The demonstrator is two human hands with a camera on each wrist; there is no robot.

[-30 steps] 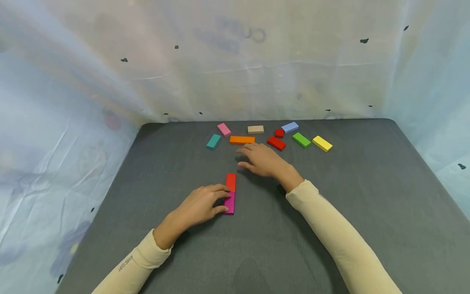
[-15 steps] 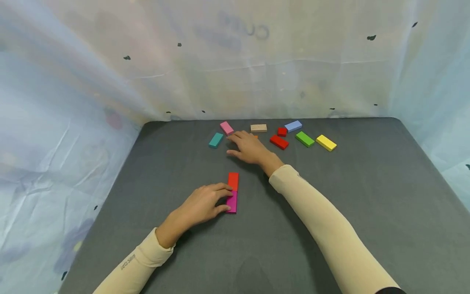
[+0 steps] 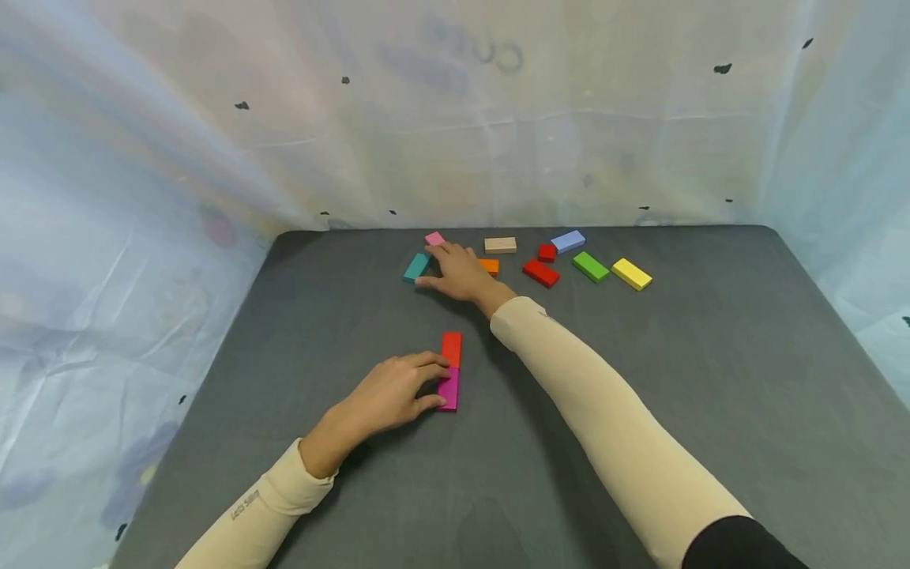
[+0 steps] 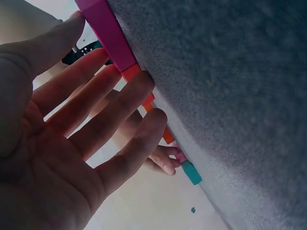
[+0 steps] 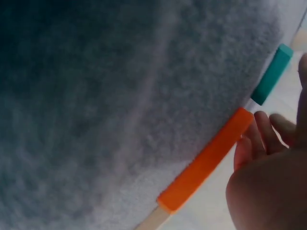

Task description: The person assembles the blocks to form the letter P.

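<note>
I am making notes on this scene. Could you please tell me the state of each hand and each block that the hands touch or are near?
left hand: relaxed, fingers resting against the magenta block
right hand: reaching far, over the orange block
magenta block: flat, end to end with the red block
red block: flat
orange block: flat, partly covered
teal block: flat, beside the fingertips
</note>
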